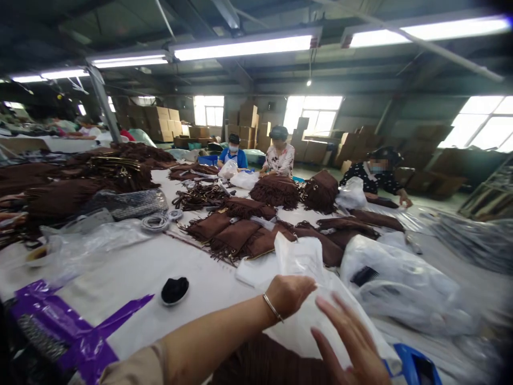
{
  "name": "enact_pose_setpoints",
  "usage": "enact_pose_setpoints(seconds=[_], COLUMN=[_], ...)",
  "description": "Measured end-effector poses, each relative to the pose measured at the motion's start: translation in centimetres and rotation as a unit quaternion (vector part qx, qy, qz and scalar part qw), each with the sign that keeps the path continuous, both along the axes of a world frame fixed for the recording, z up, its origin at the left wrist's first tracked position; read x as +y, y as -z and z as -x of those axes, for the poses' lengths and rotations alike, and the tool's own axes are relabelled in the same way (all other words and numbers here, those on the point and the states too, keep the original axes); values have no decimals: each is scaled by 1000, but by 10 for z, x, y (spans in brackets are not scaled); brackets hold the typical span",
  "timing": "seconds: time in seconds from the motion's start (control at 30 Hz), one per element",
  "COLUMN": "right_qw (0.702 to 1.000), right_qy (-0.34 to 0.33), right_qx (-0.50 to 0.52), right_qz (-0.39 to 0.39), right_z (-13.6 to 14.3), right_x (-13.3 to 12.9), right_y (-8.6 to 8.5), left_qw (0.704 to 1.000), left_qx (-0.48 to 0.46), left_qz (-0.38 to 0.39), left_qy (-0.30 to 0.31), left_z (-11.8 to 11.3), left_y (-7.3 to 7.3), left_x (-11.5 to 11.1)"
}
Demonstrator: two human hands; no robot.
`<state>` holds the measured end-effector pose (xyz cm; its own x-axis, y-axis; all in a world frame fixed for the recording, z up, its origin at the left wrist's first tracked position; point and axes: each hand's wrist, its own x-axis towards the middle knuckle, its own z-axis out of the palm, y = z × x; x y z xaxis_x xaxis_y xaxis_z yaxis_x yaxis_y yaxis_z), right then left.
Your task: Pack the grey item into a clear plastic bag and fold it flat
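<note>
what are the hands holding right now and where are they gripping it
The left hand grips a thin white translucent plastic bag near its upper left edge. The right hand lies flat against the bag's lower part, fingers spread, not clearly gripping.

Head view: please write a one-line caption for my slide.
Left hand and right hand handle a white plastic bag beside brown fringed bags.

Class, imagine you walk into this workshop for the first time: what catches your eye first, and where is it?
Nearest, the left hand grips a white plastic bag at bottom centre, the right hand flat against it. Behind lie brown fringed bags across the white table. Purple plastic film lies bottom left.
</note>
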<state>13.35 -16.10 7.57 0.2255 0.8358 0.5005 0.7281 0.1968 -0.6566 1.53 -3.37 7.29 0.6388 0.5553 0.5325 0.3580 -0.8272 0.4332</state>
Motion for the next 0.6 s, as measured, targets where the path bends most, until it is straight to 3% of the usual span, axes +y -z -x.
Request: enact_pose_setpoints(seconds=[0.03,0.1,0.17,0.23,0.33,0.4,0.47,0.5,0.53,0.6], right_qw=[994,972,953,947,967,971,960,946,922,850], right_qy=[41,55,46,60,137,202,244,247,236,192], right_qx=[-102,-223,-259,-251,-179,-80,67,173,290,488], right_qz=[-26,38,149,188,121,103,121,117,100,41], right_z=[-7,-25,-44,-58,-72,-77,-79,-79,-79,-80], right_x=[3,9,7,-3,-27,-37,-39,-36,-32,-20], right_y=[-7,-7,5,21,45,62,82,92,102,118], left_qw=[997,984,964,947,952,966,961,932,881,752], left_qx=[34,95,183,270,302,227,75,-20,-110,-240], left_qz=[-56,-126,-156,-137,-51,20,164,277,394,576], left_qy=[28,80,116,103,-16,-120,-209,-232,-238,-213], left_z=[1,6,16,34,76,103,119,122,120,104], left_y=[-4,-10,-12,-11,-2,9,26,36,46,66], left_x=[-10,-25,-30,-23,-1,13,20,22,22,21])
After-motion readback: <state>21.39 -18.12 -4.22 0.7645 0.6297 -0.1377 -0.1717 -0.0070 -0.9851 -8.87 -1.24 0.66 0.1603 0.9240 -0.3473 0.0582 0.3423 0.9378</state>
